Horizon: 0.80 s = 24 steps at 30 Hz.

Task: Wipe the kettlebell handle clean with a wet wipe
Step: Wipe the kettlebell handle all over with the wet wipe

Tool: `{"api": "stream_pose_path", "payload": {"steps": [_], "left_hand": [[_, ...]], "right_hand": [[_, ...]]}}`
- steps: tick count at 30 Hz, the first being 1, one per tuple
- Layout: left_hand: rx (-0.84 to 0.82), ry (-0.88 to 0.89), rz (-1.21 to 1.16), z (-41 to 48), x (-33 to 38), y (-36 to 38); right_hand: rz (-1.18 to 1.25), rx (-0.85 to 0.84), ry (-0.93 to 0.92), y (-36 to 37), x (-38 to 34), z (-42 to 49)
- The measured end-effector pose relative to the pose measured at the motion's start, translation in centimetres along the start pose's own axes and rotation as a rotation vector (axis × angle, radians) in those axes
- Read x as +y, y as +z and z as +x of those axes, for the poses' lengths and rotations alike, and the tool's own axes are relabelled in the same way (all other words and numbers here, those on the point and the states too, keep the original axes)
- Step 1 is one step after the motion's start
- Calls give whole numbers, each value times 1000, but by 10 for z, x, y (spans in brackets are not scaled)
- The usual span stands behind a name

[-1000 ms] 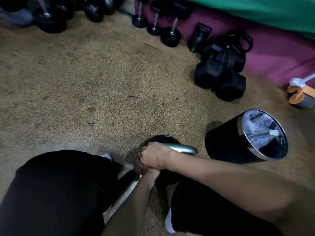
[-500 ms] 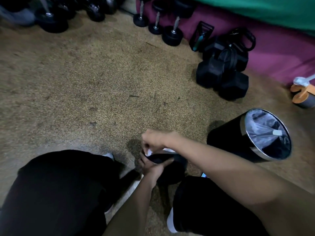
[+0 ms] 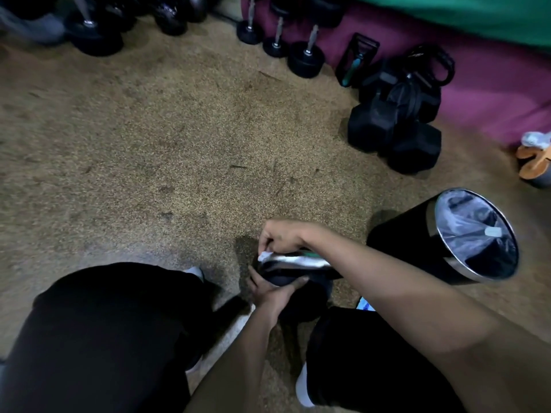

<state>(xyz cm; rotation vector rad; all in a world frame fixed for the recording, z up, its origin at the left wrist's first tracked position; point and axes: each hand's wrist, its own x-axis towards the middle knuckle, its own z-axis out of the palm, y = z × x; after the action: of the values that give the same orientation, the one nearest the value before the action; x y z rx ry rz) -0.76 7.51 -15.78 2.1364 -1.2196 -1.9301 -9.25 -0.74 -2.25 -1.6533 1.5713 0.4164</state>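
A black kettlebell (image 3: 301, 296) with a shiny metal handle (image 3: 298, 260) lies tilted on the floor between my knees. My right hand (image 3: 283, 234) reaches over from the right and pinches a white wet wipe (image 3: 264, 256) against the left end of the handle. My left hand (image 3: 269, 289) comes up from below and grips the kettlebell's black body just under the handle. Most of the wipe is hidden under my right fingers.
A black bin (image 3: 447, 248) with a steel rim and plastic liner stands just right of the kettlebell. Black hex dumbbells (image 3: 393, 132) and round dumbbells (image 3: 305, 55) line the purple wall (image 3: 492, 93). My black-clad knees (image 3: 104, 338) fill the lower frame on speckled carpet.
My right hand has slid from gripping the top of the handle to its left end, with the wipe now showing. The kettlebell has tipped toward me, and my left hand has shifted onto its body.
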Motion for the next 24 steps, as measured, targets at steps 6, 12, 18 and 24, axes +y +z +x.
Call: {"api": "stream_pose_path", "payload": {"steps": [6, 12, 18, 24], "left_hand": [[-51, 67, -50, -6, -1, 0], [-36, 70, -59, -5, 0, 1], [-39, 60, -42, -5, 0, 0], [-6, 83, 11, -4, -1, 0]], "right_hand": [[54, 4, -5, -6, 6, 1], [237, 46, 122, 10, 20, 0], [293, 48, 118, 0, 20, -7], [427, 86, 220, 12, 20, -8]]}}
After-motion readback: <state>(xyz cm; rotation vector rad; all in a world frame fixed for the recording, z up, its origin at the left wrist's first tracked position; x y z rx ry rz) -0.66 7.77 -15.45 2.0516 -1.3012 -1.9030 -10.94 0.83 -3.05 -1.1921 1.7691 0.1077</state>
